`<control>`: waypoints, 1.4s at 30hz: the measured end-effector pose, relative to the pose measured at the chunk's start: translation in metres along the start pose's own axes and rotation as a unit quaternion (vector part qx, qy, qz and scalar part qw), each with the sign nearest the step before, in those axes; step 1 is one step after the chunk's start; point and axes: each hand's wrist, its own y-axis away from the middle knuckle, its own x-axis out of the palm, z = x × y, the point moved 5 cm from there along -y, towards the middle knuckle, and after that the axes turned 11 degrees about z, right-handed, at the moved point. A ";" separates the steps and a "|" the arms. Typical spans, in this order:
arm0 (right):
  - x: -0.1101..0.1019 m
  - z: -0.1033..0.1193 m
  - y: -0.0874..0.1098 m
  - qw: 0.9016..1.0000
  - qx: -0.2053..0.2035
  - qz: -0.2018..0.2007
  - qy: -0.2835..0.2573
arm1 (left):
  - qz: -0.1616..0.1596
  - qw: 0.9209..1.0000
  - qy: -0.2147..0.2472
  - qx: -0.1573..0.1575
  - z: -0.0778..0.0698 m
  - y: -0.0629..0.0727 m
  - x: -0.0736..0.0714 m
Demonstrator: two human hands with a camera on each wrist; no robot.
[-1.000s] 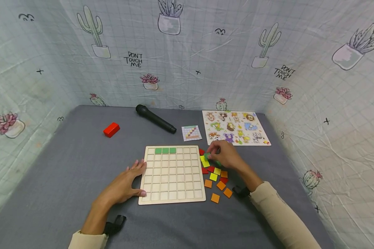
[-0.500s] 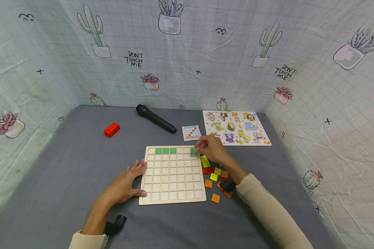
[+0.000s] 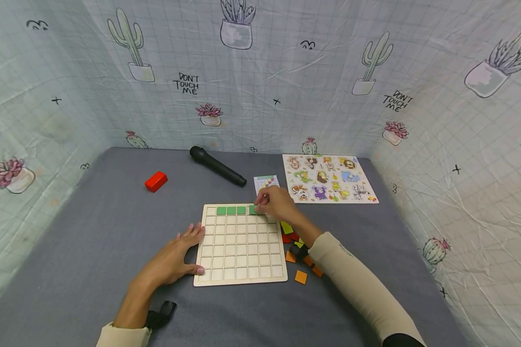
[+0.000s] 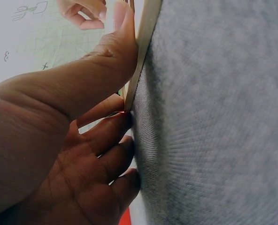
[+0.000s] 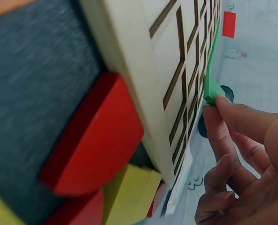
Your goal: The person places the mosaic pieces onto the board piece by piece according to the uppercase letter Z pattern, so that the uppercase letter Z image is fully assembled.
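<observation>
We saw the right hand (image 3: 278,204) pinching a green tile (image 3: 253,210) at the board (image 3: 240,249); the left hand (image 3: 175,255), outspread, touched its edge.

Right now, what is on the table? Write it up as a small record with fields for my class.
Left hand: touches the left edge of the board
Right hand: pinches a green tile at the top row
Top row: three green tiles set side by side
Loose tiles: orange, yellow, red; right of the board
Beyond the board: red block, microphone, card, animal picture
</observation>
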 end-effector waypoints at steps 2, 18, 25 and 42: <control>0.002 0.003 -0.003 1.000 0.003 0.000 0.012 | 0.000 1.000 0.001 0.001 0.000 0.000 0.000; 0.011 0.004 -0.012 0.999 0.040 0.013 0.029 | 0.000 1.000 0.003 0.002 0.000 0.001 0.000; 0.009 0.004 -0.009 1.000 0.025 0.013 0.014 | 0.002 1.000 0.006 0.002 -0.001 0.001 -0.001; -0.014 -0.024 0.026 1.000 -0.005 0.014 -0.025 | 0.002 1.000 0.003 0.002 -0.002 0.000 -0.001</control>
